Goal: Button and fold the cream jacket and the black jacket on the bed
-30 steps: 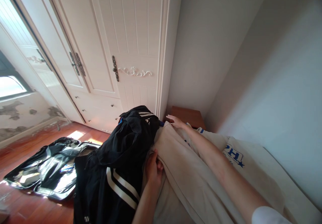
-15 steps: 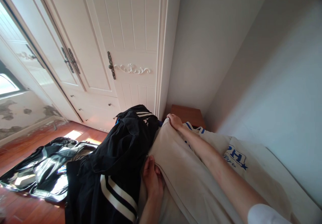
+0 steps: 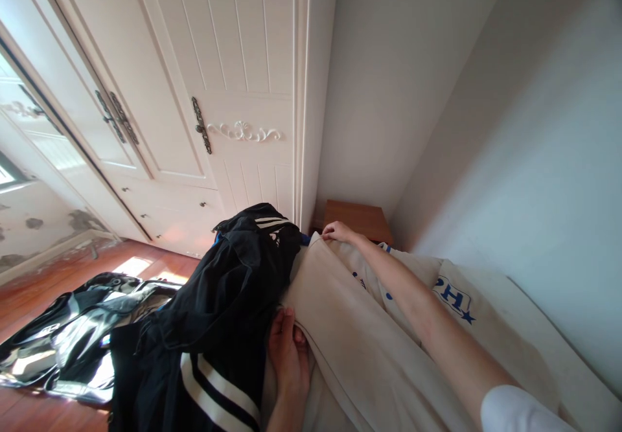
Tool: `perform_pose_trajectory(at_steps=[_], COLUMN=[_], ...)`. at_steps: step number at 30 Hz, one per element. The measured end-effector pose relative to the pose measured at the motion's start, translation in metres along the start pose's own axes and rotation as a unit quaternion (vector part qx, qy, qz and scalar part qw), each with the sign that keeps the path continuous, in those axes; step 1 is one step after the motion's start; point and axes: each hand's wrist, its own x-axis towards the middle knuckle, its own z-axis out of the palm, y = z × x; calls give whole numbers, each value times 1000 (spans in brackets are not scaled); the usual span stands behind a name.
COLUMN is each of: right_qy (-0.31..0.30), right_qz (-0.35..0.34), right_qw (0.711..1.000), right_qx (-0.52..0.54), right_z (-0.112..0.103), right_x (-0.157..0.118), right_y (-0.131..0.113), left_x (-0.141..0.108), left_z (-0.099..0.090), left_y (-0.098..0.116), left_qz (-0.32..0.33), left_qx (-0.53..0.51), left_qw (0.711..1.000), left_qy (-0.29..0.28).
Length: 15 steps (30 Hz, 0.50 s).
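Observation:
A beige piece of cloth (image 3: pixel 359 328), folded over on itself, lies lengthwise in front of me; whether it is a garment or bedding I cannot tell. At its far end, my right hand (image 3: pixel 339 232) pinches the edge close to the corner. Nearer to me, my left hand (image 3: pixel 290 348) has its fingers curled around the cloth's left edge. Just left of that hand lies a black jacket (image 3: pixel 214 289) with white stripes, heaped up.
Right of the cloth is a pale pillow-like piece with blue lettering (image 3: pixel 451 297). An open suitcase (image 3: pixel 72 335) lies on the wooden floor (image 3: pixel 140 250) at left. Behind stand a white wardrobe (image 3: pixel 233 179) and a brown bedside cabinet (image 3: pixel 357 218).
My view has turned slightly to the right. My right hand has shifted a little to the right of the cloth's far corner. My left hand stays at the same edge.

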Motion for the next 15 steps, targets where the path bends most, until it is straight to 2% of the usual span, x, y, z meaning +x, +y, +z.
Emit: perform_pose_trajectory(at_steps=[4, 7, 11, 15], right_qy=[30, 28, 2, -55], right_qz=[-6, -5, -3, 13], right_qw=[1000, 1000, 1000, 998], right_qx=[-1, 8, 25, 35], right_z=[1, -1, -8, -12], right_x=[13, 19, 19, 17], right_y=[-1, 0, -2, -5], left_x=[-2, -4, -6, -5], left_z=[0, -1, -6, -10], left_y=[0, -1, 0, 0], left_qz=[3, 16, 16, 8], left_qx=[4, 2, 1, -8], left_qw=[1000, 1000, 1000, 999], left_qy=[18, 25, 27, 39])
